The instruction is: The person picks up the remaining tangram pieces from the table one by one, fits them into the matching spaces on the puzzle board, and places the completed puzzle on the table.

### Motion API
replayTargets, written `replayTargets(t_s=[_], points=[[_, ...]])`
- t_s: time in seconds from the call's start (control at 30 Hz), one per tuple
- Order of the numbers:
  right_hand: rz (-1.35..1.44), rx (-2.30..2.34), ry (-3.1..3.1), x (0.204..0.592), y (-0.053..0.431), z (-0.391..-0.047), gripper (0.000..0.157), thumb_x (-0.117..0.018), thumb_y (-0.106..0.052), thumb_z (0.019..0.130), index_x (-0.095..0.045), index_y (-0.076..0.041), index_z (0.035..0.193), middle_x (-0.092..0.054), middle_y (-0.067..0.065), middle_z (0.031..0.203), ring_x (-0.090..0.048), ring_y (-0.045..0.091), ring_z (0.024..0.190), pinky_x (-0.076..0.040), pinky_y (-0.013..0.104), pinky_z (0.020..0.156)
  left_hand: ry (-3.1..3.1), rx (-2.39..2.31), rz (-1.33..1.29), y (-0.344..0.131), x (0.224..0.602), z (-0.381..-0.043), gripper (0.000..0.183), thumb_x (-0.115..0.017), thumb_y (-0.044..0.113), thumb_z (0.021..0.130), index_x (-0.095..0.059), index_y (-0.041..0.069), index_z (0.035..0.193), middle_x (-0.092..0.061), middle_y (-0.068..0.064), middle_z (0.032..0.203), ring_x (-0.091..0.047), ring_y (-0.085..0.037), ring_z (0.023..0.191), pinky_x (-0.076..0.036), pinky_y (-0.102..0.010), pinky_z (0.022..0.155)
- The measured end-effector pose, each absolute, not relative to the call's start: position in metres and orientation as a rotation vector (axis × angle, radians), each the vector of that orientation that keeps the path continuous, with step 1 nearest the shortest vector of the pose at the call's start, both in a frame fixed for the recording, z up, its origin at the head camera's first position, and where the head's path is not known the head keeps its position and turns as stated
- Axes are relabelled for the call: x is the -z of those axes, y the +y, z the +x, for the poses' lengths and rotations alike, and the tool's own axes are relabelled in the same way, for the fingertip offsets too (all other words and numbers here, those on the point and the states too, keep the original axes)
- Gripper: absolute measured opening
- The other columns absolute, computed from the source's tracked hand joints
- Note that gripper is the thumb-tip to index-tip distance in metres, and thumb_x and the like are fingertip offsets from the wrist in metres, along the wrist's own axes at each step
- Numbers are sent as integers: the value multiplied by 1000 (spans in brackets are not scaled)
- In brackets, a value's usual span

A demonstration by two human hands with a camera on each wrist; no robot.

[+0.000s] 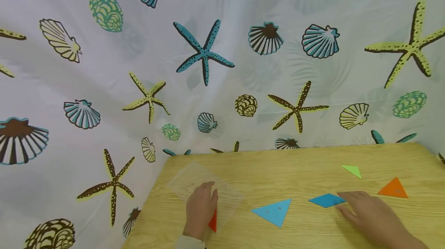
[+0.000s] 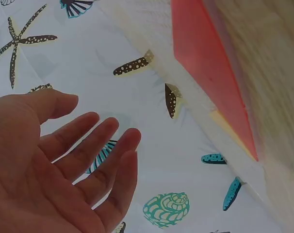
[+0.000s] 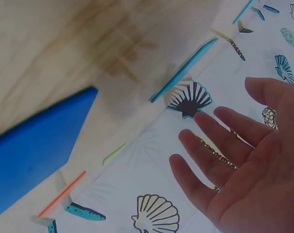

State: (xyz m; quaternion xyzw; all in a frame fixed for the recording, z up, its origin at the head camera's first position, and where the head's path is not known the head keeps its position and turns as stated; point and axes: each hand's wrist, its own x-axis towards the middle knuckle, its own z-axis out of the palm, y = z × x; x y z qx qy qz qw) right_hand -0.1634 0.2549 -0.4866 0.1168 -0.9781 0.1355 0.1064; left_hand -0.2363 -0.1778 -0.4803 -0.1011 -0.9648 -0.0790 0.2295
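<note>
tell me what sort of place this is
Probably a screened-off tabletop workspace indoors, though the room beyond is hidden: a wood-grain table, a shell-and-starfish cloth hanging behind and beside it, plus a blue parallelogram and an orange triangle.

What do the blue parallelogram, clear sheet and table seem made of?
Blue parallelogram: probably plastic, smooth, matte; even colour, crisp edges.
Clear sheet: likely plastic, transparent; grain shows through.
Table: wood or wood-look laminate, low sheen; pale, streaked grain.
</note>
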Motion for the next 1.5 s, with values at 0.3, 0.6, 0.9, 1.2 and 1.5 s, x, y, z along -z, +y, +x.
replayTargets(t_s=[0.3,0.6,0.9,1.2,1.5], points=[[444,-533,-2909,488,239,-167,32,-68,-27,84,-67,-8,110,-65,6,105,-61,30,97,-49,49,79,-2787,211,-105,-202,492,-225,34,-67,30,85,-65,8,111,-60,-8,113,-54,-32,102,-49,-47,75],[672,-651,-2899,491,195,-177,26,-67,-11,84,-65,-6,110,-63,5,108,-59,30,100,-49,43,81,-2930,364,-119,-220,507,-211,51,-61,43,87,-59,-1,113,-48,-22,127,-47,-44,103,-44,-52,83],[867,-601,-2759,498,152,-186,26,-67,-8,83,-66,-5,109,-63,3,104,-60,25,97,-51,37,77,-2980,379,-114,-222,514,-216,62,-64,47,82,-55,-1,120,-50,-20,122,-47,-42,101,-45,-52,79],[973,-735,-2800,497,110,-207,22,-63,-9,88,-65,-3,108,-61,5,104,-59,24,97,-51,36,78,-3010,401,-54,-226,519,-224,64,-63,48,82,-55,-2,121,-50,-20,119,-44,-42,105,-44,-52,82],[1117,-798,-2708,506,70,-226,21,-61,-1,88,-65,-3,108,-61,4,100,-60,16,91,-50,24,75,-3000,379,-70,-230,522,-231,63,-64,47,82,-54,-2,120,-50,-19,116,-43,-39,103,-43,-49,84]])
